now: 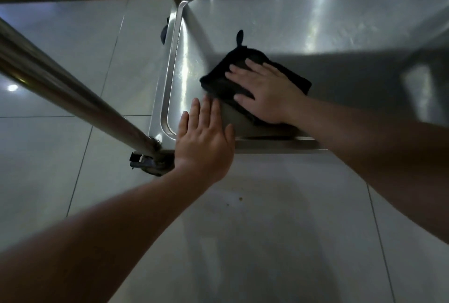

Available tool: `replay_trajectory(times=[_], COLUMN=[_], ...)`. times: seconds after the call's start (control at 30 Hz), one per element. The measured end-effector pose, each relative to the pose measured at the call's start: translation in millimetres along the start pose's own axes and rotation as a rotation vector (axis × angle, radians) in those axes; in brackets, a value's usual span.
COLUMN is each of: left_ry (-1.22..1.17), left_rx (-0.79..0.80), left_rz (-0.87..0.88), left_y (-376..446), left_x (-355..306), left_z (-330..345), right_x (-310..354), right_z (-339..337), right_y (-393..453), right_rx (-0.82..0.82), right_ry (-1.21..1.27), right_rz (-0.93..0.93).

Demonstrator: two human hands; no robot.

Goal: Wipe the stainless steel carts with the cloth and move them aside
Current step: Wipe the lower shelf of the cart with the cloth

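Note:
A stainless steel cart's bottom shelf point(303, 28) fills the upper middle of the head view, with a raised rim. A black cloth point(220, 84) lies flat on it near the front left corner. My right hand point(262, 91) presses flat on the cloth with straight, spread fingers. My left hand point(204, 137) rests flat and open over the shelf's front rim, just left of the cloth, fingers pointing away from me.
The cart's steel post point(60, 84) slants from the upper left down to a caster wheel point(148, 161) at the front left corner. A second caster point(164, 34) shows at the back left. Glossy pale floor tiles point(60, 181) lie left and in front.

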State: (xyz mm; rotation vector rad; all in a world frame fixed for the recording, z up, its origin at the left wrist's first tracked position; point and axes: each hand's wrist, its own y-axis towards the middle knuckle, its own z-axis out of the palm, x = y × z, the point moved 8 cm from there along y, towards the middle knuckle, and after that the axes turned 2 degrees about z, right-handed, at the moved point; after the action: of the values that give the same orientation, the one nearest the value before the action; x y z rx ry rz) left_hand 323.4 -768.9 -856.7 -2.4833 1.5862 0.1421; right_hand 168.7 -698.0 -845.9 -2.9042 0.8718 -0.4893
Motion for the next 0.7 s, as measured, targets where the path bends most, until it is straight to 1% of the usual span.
replay_trajectory(times=[0.07, 0.2, 0.37, 0.6, 0.7], left_ry=[0.002, -0.008, -0.011, 0.166, 0.162], left_rx=[0.006, 0.02, 0.048, 0.096, 0.075], left_rz=[-0.006, -0.016, -0.013, 0.0, 0.004], left_y=[-0.1, 0.1, -0.2, 2.6, 0.7], left_x=[0.0, -0.9, -2.2, -6.6, -15.7], left_z=[-0.5, -2.3, -5.5, -12.9, -18.4], right_x=[-7.5, -29.1, -50.2, -83.9, -113.4], right_z=[4.9, 7.5, 8.4, 4.9, 1.0], right_y=[-26.3, -75.1, -109.7, -148.9, -174.2], right_rx=[0.031, 0.033, 0.074, 0.038, 0.044], right_ry=[-0.021, -0.023, -0.051, -0.101, -0.112], right_rz=[-0.044, -0.043, -0.095, -0.1, -0.079])
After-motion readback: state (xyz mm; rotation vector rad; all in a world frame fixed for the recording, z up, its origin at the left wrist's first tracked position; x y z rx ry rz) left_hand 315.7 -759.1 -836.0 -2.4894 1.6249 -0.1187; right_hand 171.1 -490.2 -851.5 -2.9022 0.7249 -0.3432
